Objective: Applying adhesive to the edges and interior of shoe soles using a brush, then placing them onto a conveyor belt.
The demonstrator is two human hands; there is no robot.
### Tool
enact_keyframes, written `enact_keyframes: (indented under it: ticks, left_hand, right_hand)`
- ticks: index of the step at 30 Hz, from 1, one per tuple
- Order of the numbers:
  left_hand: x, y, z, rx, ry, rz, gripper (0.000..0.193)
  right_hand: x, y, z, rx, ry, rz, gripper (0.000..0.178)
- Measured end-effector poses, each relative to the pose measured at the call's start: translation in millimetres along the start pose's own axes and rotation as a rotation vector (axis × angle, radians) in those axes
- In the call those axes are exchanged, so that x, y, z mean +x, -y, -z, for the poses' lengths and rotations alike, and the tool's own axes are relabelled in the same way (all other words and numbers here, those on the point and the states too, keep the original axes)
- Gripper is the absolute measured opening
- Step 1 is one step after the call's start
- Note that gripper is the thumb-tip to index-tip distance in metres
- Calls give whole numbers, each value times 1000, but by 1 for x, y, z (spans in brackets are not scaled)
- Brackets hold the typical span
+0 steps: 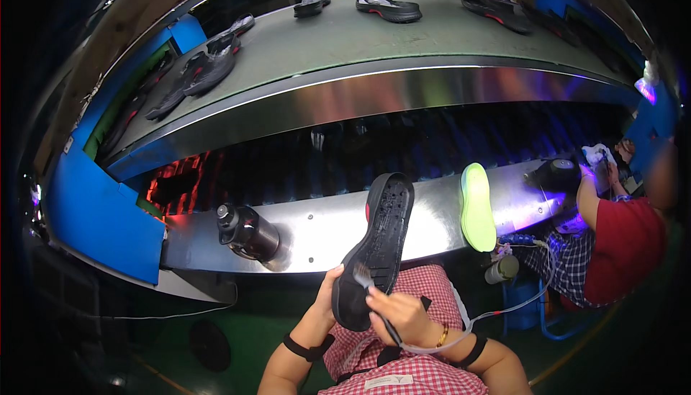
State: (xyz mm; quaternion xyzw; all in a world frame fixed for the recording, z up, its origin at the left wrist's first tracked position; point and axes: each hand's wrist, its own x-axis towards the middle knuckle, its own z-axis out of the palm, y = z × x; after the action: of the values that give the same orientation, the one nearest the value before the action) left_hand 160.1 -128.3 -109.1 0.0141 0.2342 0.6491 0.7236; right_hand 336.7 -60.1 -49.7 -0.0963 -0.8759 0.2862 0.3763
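Note:
My left hand [328, 293] grips the left edge of a black shoe sole [387, 215], which is tilted with its hollow inner side facing up and its far end over the metal ledge. In my right hand [404, 314] is a brush [364, 277] with a dark handle and pale bristles. Its bristle end lies over the sole's inner surface, near the middle of the lower half; whether it touches cannot be made out. A clear tube [461, 336] runs from the brush handle past my right wrist.
A bright yellow-green sole-shaped piece [477, 208] and a black bottle [249, 233] stand on the metal ledge [302, 208]. Beyond, several black soles, one of them here [389, 7], lie on a green conveyor belt [302, 46]. A co-worker in red [626, 244] sits at the right.

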Motion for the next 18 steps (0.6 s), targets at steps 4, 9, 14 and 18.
enact_keyframes:
  ticks: [4, 9, 14, 18]
  left_hand:
    - [9, -6, -19, 72, -82, -6, 54]
    - [7, -20, -14, 122, 42, 17, 52]
    - [7, -53, -84, 255, 211, -69, 54]
    - [58, -109, -164, 478, 401, -570, 65]
  right_hand:
    - [-5, -4, 22, 337, 127, -172, 23]
    - [-5, -25, 74, 1080, 20, -676, 38]
    - [-39, -43, 112, 1503, -842, -674, 38]
    - [-58, -61, 119, 1547, -813, -628, 36]
